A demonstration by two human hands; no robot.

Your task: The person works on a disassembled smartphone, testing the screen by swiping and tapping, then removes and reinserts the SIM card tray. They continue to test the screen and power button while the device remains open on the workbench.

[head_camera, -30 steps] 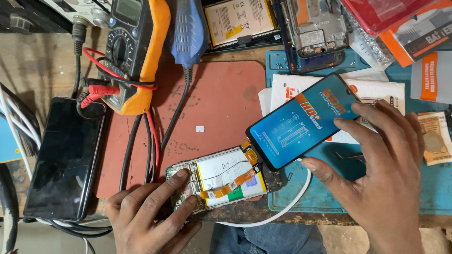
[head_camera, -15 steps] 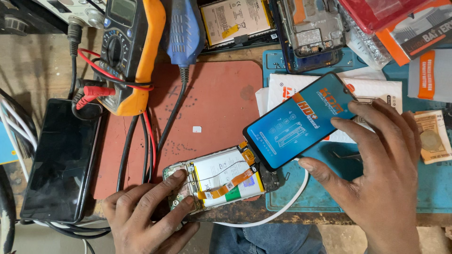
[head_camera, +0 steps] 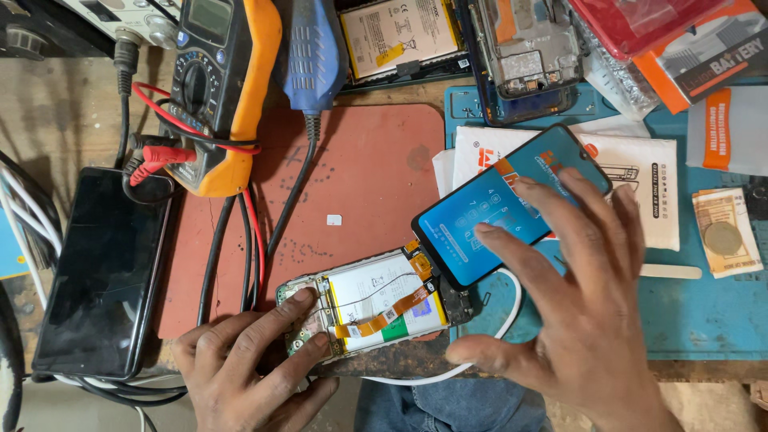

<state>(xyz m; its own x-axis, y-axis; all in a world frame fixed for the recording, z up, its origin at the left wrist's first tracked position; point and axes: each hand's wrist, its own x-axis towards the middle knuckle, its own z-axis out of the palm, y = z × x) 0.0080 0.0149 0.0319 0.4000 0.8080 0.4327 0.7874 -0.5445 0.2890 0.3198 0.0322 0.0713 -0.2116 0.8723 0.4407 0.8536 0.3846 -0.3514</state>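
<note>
Head view: left hand (head_camera: 240, 364) presses flat on the opened phone body (head_camera: 364, 304) at the desk edge, steadying it. Right hand (head_camera: 576, 320), fingers spread, taps the lit detached screen (head_camera: 500, 204), tilted up on its flex cable.

A red mat (head_camera: 360, 176) covers the bench middle. At ten o'clock an orange meter (head_camera: 220, 88) lies with red and black leads (head_camera: 232, 240) trailing down. A dark phone (head_camera: 104, 268) rests at nine o'clock. A blue tool handle (head_camera: 312, 52) sits at twelve, a loose battery (head_camera: 400, 36) just beside it. A coin (head_camera: 722, 238) lies on banknotes (head_camera: 740, 256) at three o'clock, on the blue mat (head_camera: 704, 312).
</note>
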